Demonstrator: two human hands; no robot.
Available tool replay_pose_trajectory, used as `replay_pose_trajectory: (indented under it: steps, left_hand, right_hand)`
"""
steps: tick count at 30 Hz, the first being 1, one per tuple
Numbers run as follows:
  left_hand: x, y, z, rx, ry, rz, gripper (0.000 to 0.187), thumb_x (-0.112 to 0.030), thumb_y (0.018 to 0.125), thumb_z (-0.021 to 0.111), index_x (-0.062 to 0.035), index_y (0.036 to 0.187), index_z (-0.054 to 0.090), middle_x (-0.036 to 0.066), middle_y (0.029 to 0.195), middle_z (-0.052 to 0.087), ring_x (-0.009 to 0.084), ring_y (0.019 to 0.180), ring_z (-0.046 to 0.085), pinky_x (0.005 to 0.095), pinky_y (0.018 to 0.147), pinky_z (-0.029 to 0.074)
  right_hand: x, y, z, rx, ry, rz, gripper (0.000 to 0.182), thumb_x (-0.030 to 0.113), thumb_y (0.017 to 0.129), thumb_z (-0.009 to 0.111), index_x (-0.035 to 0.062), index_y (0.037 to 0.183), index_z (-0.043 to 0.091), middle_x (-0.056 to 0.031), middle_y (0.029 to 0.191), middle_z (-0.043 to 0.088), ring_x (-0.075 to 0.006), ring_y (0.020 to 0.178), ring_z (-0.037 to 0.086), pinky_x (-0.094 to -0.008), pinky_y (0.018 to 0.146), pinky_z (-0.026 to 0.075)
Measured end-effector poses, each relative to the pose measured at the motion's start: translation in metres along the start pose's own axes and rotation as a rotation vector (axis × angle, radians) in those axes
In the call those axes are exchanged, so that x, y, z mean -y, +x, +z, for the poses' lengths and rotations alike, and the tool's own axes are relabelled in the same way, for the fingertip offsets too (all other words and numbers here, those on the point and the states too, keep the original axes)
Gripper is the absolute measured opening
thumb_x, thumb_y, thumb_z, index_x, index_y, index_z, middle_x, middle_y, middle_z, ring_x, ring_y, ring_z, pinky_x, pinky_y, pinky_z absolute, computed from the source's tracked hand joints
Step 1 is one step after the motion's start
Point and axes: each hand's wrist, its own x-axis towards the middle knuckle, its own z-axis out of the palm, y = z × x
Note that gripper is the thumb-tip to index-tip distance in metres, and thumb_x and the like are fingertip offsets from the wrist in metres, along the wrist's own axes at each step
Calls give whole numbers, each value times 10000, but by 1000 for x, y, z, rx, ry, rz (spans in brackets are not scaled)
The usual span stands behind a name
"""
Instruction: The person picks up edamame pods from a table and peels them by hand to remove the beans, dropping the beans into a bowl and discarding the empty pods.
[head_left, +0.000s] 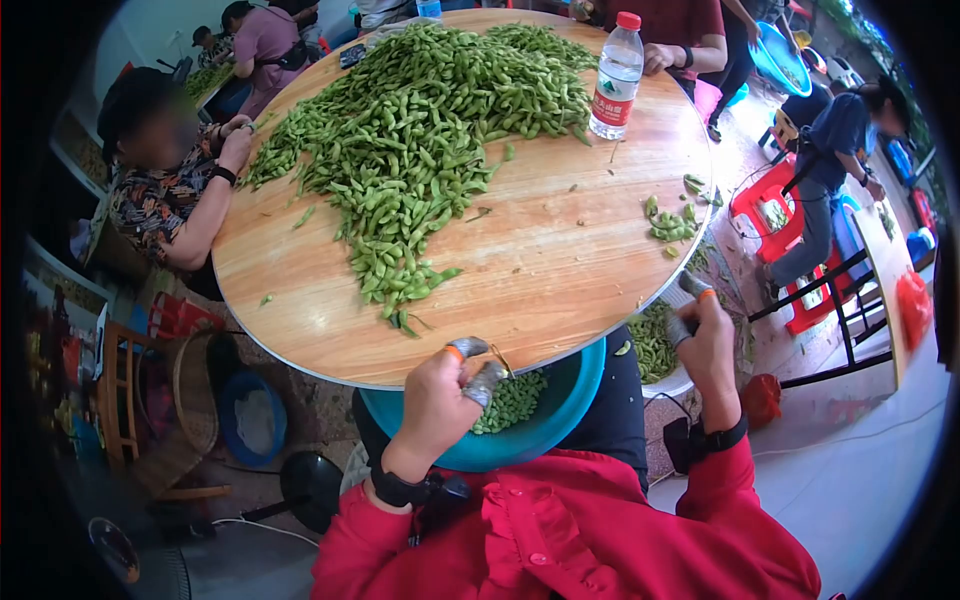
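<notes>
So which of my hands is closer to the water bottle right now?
Right. Your right hand sits at the table's right edge, below the water bottle. Your left hand is lower, over the blue bowl.

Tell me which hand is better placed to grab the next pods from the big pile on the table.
Left. The left hand sits at the near edge of the round wooden table, closest to the tip of the green soybean pod pile. The right hand hangs off the table's right side, farther away.

Glossy wooden table (560, 250), smooth plastic basin (560, 405), clear plastic bottle (615, 80).
</notes>
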Motion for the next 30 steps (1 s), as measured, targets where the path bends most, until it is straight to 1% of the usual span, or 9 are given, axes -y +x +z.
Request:
replay_pose_trajectory:
  steps: [5, 9, 12, 13, 18, 23, 25, 27, 30]
  left_hand:
    - [11, -2, 23, 25, 393, 319, 170, -122, 669, 651, -18, 779, 575, 116, 671, 573, 276, 636, 569, 357, 524, 447]
    - [28, -32, 27, 76, 271, 506, 157, -106, 643, 633, -15, 754, 567, 127, 630, 544, 278, 597, 551, 377, 488, 422]
    - [30, -43, 16, 217, 304, 362, 112, -75, 631, 612, -22, 717, 563, 121, 591, 513, 283, 554, 531, 380, 460, 406]
    - [34, -44, 13, 247, 319, 341, 104, -71, 631, 609, -23, 711, 562, 118, 586, 508, 283, 548, 528, 380, 455, 404]
    - [32, -37, -1, 203, 179, 436, 118, -40, 649, 590, -16, 764, 578, 149, 676, 547, 302, 595, 546, 370, 516, 439]
    - [20, 6, -28, -90, 177, 260, 190, -9, 686, 606, -8, 876, 598, 163, 741, 579, 307, 642, 562, 340, 559, 466]
    - [31, 32, -29, -121, 199, 194, 234, -35, 694, 609, -5, 925, 585, 168, 751, 569, 318, 684, 553, 350, 605, 461]
    - [30, 61, -30, -151, 390, 312, 236, -57, 701, 601, 0, 929, 573, 172, 780, 556, 323, 736, 543, 370, 657, 449]
    - [44, 88, -22, -53, 590, 240, 133, -64, 722, 549, 0, 838, 563, 163, 809, 549, 322, 786, 532, 389, 691, 435]
  right_hand:
    - [16, -5, 9, -37, 206, -86, 149, 20, 720, 620, -15, 863, 595, -136, 725, 582, -180, 627, 580, -270, 565, 441]
    - [57, -17, 34, 332, 438, -129, 230, 17, 744, 605, -7, 973, 592, -104, 794, 586, -159, 716, 579, -255, 631, 465]
    - [88, -29, 71, 495, 608, -367, 208, 5, 737, 581, -8, 944, 586, -161, 793, 554, -296, 706, 565, -324, 624, 458]
    - [94, -33, 86, 529, 616, -433, 238, -20, 718, 585, 0, 956, 591, -131, 837, 566, -245, 748, 574, -298, 657, 460]
    - [101, -32, 112, 611, 466, -718, 259, -4, 702, 586, 18, 959, 595, -147, 829, 557, -290, 787, 554, -333, 663, 457]
    - [35, 17, 83, 239, 267, -439, 266, -10, 662, 564, 26, 926, 581, -149, 757, 536, -333, 734, 524, -376, 648, 438]
    - [3, 37, 65, 24, 91, -344, 225, 10, 695, 584, 25, 920, 597, -149, 735, 549, -295, 700, 547, -332, 637, 442]
    - [-18, 41, 51, -46, 209, -209, 210, 13, 739, 580, 15, 948, 603, -107, 765, 593, -194, 696, 567, -273, 642, 438]
    - [-22, 25, 38, 52, 559, -18, 188, 13, 807, 547, -29, 985, 589, -41, 900, 610, -82, 787, 536, -219, 707, 431]
